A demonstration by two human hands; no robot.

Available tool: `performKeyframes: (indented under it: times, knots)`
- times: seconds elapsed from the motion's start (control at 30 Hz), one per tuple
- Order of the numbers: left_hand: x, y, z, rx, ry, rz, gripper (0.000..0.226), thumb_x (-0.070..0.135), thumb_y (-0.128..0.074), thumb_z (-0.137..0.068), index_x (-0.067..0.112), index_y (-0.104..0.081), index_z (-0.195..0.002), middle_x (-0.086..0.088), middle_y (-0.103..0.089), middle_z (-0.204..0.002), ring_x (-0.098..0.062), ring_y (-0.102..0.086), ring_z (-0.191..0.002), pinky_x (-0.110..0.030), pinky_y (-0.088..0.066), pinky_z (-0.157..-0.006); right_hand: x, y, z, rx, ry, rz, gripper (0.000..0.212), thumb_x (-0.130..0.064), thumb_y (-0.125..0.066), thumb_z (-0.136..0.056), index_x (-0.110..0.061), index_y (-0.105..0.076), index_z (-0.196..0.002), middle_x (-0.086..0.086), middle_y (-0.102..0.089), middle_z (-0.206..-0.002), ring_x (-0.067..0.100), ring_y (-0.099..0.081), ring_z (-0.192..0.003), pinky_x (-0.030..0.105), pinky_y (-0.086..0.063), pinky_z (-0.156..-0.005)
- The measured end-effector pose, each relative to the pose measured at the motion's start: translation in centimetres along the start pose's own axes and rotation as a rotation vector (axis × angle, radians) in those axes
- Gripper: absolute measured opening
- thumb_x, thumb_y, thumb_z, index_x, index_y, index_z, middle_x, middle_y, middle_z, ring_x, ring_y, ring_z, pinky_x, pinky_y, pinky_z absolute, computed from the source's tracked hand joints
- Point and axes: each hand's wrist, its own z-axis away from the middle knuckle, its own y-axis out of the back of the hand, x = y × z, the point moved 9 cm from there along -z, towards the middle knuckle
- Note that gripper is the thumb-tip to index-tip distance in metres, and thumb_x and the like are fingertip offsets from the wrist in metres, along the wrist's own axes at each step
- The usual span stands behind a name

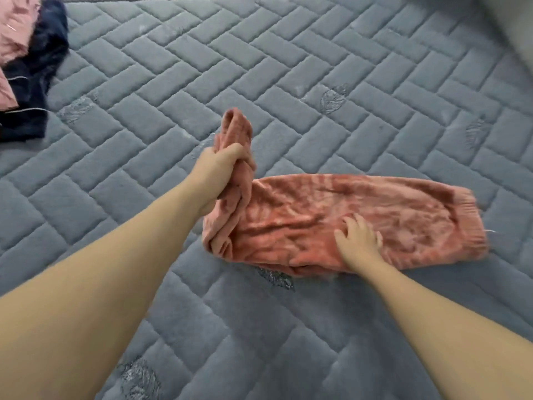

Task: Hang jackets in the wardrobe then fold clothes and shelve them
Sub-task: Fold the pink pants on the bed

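A pink garment (360,220) of plush, velvety cloth is spread on a grey quilted bed (317,82), right of the centre of the view and fairly near. Most of it lies flat as a long band running from left to right, with a ribbed hem at its right end. Its left end is gathered into a bunch and raised off the bed.

That bunched end is gripped by the left hand (222,171), whose fingers are curled tightly round the cloth; a fold of the cloth stands up above the fist and more hangs below it down to the flat part. The right hand (357,238) is laid flat on the near edge of the garment, about midway along it, with fingers spread and straight, pressing the cloth to the bed. The two hands are well apart, the left one farther and to the left, the right one nearer. Both forearms are bare and are seen reaching in from the near edge.

The bed cover is stitched in a herringbone of padded rectangles, with a few embroidered leaf shapes scattered over it.

At the far left corner a dark navy garment (37,67) is heaped on the bed, and pale pink cloth (14,27) lies against it at the very edge of the view. Both are well apart from the pink garment. A blurred grey shape is seen at the far right corner; what it is cannot be told.
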Motion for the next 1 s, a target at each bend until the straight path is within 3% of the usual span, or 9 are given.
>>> performKeyframes:
  times: [0.17, 0.33, 0.47, 0.57, 0.63, 0.7, 0.77, 0.9, 1.0]
  knots:
    - [4.0, -17.3, 1.5, -0.131, -0.035, -0.045, 0.037, 0.02, -0.059, -0.078, -0.006, -0.062, -0.104, -0.01, -0.066, -0.07, -0.026, -0.059, -0.051, -0.026, -0.043, -0.041, 15.3, 6.4, 0.6, 0.063, -0.334, -0.173, 0.055, -0.03, -0.049, -0.092, -0.022, -0.04, -0.145, 0.008, -0.014, -0.161, 0.034, -0.025, -0.142, 0.042, -0.022, -0.116]
    - [2.8, -36.4, 4.2, -0.345, -0.006, -0.097, 0.014, 0.017, -0.06, -0.086, 0.015, -0.048, -0.08, -0.002, -0.059, -0.06, -0.02, -0.05, -0.04, -0.024, -0.043, -0.042, 25.3, 5.9, 1.6, -0.021, -0.51, -0.662, 0.014, -0.013, -0.047, -0.095, -0.011, -0.058, -0.104, 0.021, -0.056, -0.126, 0.036, -0.055, -0.109, 0.033, -0.042, -0.082]
    - [-3.6, -46.0, 6.3, -0.645, 0.174, -0.288, 0.003, 0.015, -0.057, -0.095, 0.016, -0.06, -0.096, -0.006, -0.061, -0.08, -0.02, -0.057, -0.06, -0.033, -0.052, -0.062, 27.5, 2.6, 2.4, -0.047, -0.665, -1.074, 0.014, -0.014, -0.049, -0.095, -0.007, -0.057, -0.105, 0.014, -0.058, -0.108, 0.028, -0.058, -0.091, 0.034, -0.044, -0.079]
    - [-5.7, -43.1, 2.9, -0.437, 0.021, -0.539, 0.009, 0.016, -0.055, -0.093, 0.016, -0.064, -0.094, -0.012, -0.066, -0.098, -0.026, -0.062, -0.08, -0.031, -0.052, -0.064, 25.6, 0.1, 2.3, -0.1, -0.796, -1.221, 0.043, -0.029, -0.05, -0.096, -0.01, -0.048, -0.135, 0.011, -0.045, -0.139, 0.034, -0.052, -0.118, 0.045, -0.044, -0.101]
    - [-5.7, -37.3, 0.4, -0.159, -0.105, -0.823, 0.023, 0.023, -0.051, -0.091, 0.015, -0.062, -0.109, -0.013, -0.062, -0.119, -0.033, -0.057, -0.109, -0.038, -0.048, -0.093, 23.8, -0.3, 2.7, -0.048, -0.882, -1.282, 0.062, -0.038, -0.055, -0.093, -0.016, -0.035, -0.148, 0.007, -0.024, -0.153, 0.033, -0.045, -0.122, 0.046, -0.043, -0.099]
    - [-5.8, -29.6, -1.5, 0.139, -0.082, -0.965, 0.041, 0.028, -0.051, -0.088, 0.013, -0.054, -0.126, -0.016, -0.049, -0.135, -0.038, -0.043, -0.126, -0.046, -0.035, -0.107, 21.2, -1.0, 3.1, 0.0, -0.958, -1.347, 0.072, -0.044, -0.06, -0.089, -0.018, -0.031, -0.149, 0.005, -0.019, -0.152, 0.031, -0.045, -0.115, 0.043, -0.041, -0.088]
    - [-7.4, -21.9, -3.1, 0.32, 0.069, -0.876, 0.051, 0.03, -0.054, -0.084, 0.013, -0.048, -0.131, -0.016, -0.044, -0.139, -0.038, -0.039, -0.128, -0.047, -0.033, -0.108, 17.8, -2.1, 3.3, -0.016, -0.991, -1.467, 0.082, -0.048, -0.067, -0.084, -0.019, -0.027, -0.151, 0.005, -0.024, -0.153, 0.031, -0.047, -0.121, 0.044, -0.041, -0.093]
    - [-13.5, -15.8, -5.2, 0.115, 0.47, -0.246, 0.072, 0.042, -0.068, -0.082, 0.018, -0.039, -0.143, -0.009, -0.059, -0.113, -0.023, -0.057, -0.088, -0.035, -0.046, -0.073, 11.7, -5.2, 4.5, -0.105, -1.112, -1.623, 0.1, -0.048, -0.082, -0.069, -0.022, -0.026, -0.147, 0.006, -0.038, -0.149, 0.033, -0.046, -0.128, 0.05, -0.039, -0.107]
    - [-13.9, -16.5, -7.3, 0.002, 0.389, -0.099, 0.081, 0.041, -0.071, -0.082, 0.036, -0.025, -0.148, 0.002, -0.064, -0.106, -0.017, -0.066, -0.079, -0.032, -0.05, -0.064, 8.4, -7.4, 4.5, -0.132, -1.102, -1.598, 0.105, -0.053, -0.087, -0.06, -0.02, -0.031, -0.143, 0.006, -0.042, -0.145, 0.034, -0.048, -0.126, 0.053, -0.04, -0.106]
